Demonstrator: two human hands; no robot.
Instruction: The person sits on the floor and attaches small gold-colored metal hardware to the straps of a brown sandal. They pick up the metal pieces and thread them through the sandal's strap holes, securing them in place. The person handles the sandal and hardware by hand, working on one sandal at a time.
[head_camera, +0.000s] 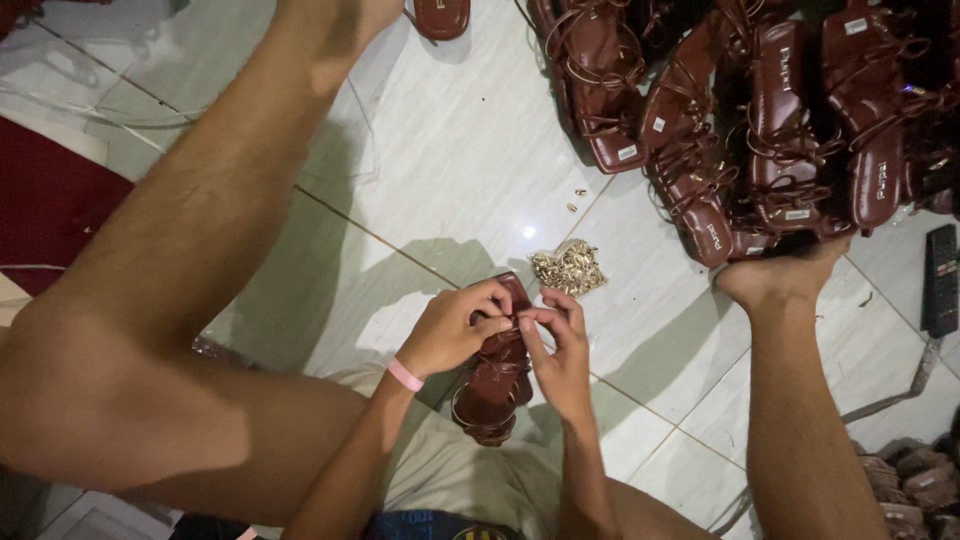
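Two hands, left hand (455, 330), right hand (558, 355), pinching one brown sandal (497, 385), one stud pile (568, 268)

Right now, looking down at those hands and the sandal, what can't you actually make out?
- Head view: what the left hand and right hand pinch at the strap; fingertips cover it, too small.
- Middle of the brown sandal: hidden by both hands.
- Small gold pieces in a clear bag: too tiny to identify.
- Pile of sandals: cut by the top edge, dark.
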